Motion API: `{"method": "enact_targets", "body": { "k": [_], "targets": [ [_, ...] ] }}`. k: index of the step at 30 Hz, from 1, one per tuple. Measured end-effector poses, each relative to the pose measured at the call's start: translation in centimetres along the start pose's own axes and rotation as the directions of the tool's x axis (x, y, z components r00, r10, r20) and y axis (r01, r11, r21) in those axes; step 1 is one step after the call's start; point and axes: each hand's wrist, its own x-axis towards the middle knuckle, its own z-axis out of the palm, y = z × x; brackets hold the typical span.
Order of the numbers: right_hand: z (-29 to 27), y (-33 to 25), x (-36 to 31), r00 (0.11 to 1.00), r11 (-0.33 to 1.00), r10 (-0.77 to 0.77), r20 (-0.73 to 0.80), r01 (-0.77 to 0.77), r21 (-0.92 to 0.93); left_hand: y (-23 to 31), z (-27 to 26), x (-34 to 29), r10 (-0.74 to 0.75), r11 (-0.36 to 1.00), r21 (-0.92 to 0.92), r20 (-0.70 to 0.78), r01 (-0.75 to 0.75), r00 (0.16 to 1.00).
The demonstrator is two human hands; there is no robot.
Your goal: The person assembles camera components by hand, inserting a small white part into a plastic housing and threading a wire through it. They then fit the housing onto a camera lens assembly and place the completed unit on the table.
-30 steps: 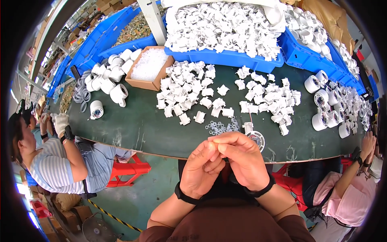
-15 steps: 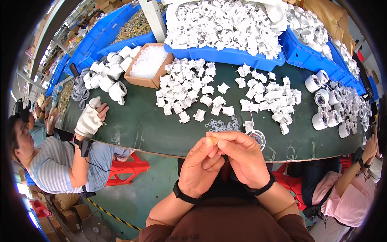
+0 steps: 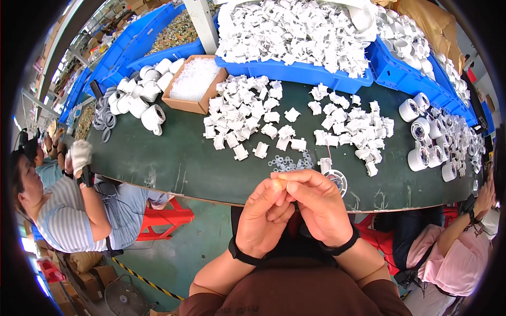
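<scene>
A: Where are the hands, and what do they have?

B: Both are raised together at the near edge of the green surface [image 3: 174,158]. The left hand [image 3: 262,218] and right hand [image 3: 320,208] meet at the fingertips, pinched around something tiny; I can't make out the piece itself, only that the fingers are closed on it. Neither hand is slack.

A: What lies closest?

B: The scatter of small clear rings [image 3: 287,163], straight ahead and just beyond the fingertips. It spreads left to right across the surface. Beside it, slightly to the right, sits a round metal-rimmed disc [image 3: 336,180].

A: Which hand is nearer?

B: The left sits more squarely below the rings; the right is nearer the disc. Both are close.

A: And farther out?

B: Two heaps of white plastic clips [image 3: 247,113], then a cardboard box [image 3: 191,87] to the far left, and blue bins [image 3: 295,71] along the far side. A seated person's gloved hand [image 3: 80,155] is raised at the left.
</scene>
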Motion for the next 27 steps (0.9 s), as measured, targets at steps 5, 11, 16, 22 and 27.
{"method": "enact_targets", "body": {
  "k": [5, 11, 16, 22, 27],
  "targets": [
    [0.2, -0.2, 0.0, 1.000, 1.000, 0.018, -0.005, -0.017, 0.020, -0.5, -1.5, 0.2, 0.020, 0.999, -0.035, 0.100, -0.017, 0.995],
    [0.1, -0.2, 0.0, 1.000, 1.000, 0.028, -0.011, -0.028, 0.001, -0.4, -0.7, 0.2, 0.036, 0.999, 0.025, 0.036, -0.037, 0.999],
    [0.2, -0.7, 0.1, 0.999, 0.999, 0.037, -0.011, -0.037, -0.020, 0.0, -0.6, 0.4, 0.022, 1.000, 0.020, 0.024, -0.023, 0.999],
    [0.5, -0.7, 0.2, 0.998, 0.999, 0.051, -0.026, -0.051, -0.018, 0.1, -0.2, 0.2, 0.058, 0.995, 0.084, -0.040, -0.054, 0.998],
    [0.2, -0.3, 0.4, 0.998, 0.999, 0.045, -0.046, -0.046, -0.011, -0.1, -0.4, 0.2, 0.181, 0.969, 0.172, -0.005, -0.177, 0.983]
  ]
}}
